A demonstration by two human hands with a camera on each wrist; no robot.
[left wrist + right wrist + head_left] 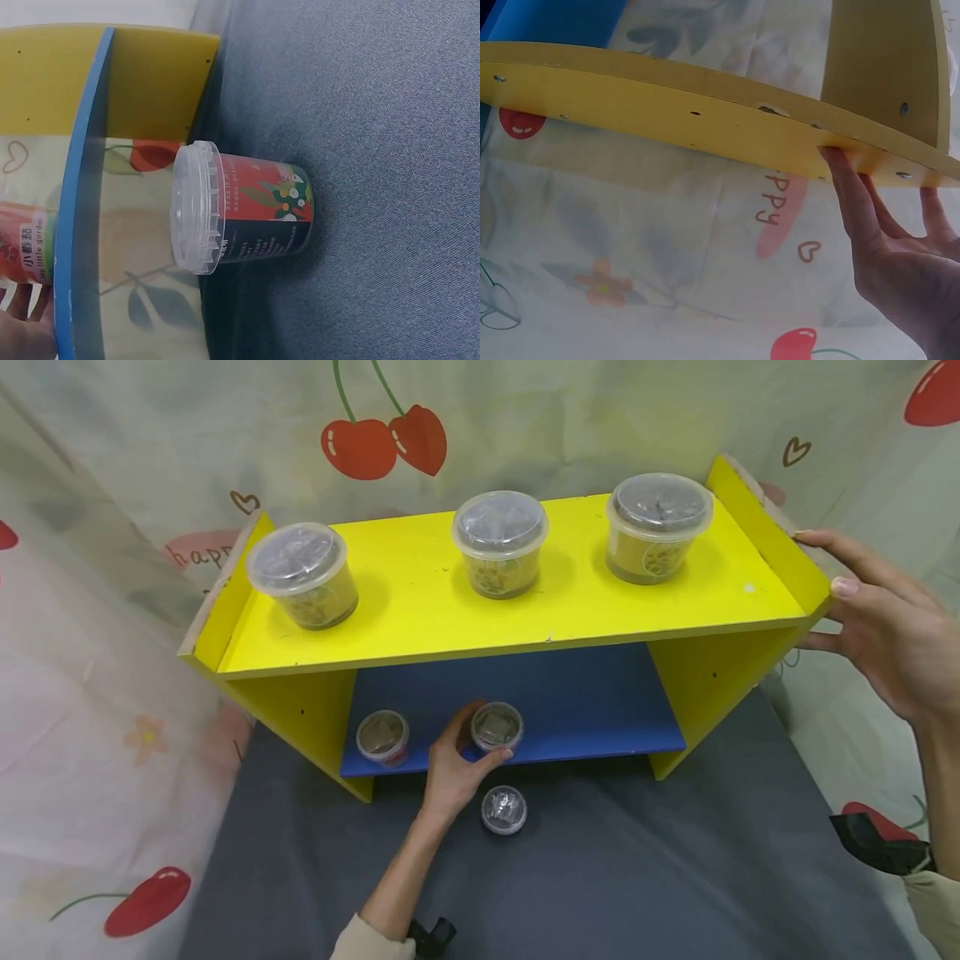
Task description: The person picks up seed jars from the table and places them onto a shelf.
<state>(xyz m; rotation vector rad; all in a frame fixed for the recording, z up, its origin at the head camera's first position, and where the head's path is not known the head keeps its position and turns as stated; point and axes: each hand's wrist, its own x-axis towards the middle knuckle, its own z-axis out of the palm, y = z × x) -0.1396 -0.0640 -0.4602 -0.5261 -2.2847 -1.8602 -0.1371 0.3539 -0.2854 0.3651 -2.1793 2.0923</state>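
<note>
My left hand [453, 768] holds a small lidded plastic cup [497, 724] at the front of the lower blue shelf [592, 693], fingers and thumb around its sides. In the left wrist view this cup [26, 244] has a red label, and only part of the hand [26, 326] shows. A second cup [382, 735] stands left of it on the same shelf. On the grey cloth below is another lidded cup [504, 810], its label red and black [262, 195]. My right hand [900, 627] touches the outer face of the yellow side panel [705, 112] with extended fingertips.
Three larger lidded clear cups stand on the yellow top shelf [405, 610]: left [307, 577], middle [500, 543] and right [660, 527]. Grey cloth [637, 860] covers the surface in front. A cherry-print curtain [585, 418] hangs behind and at both sides.
</note>
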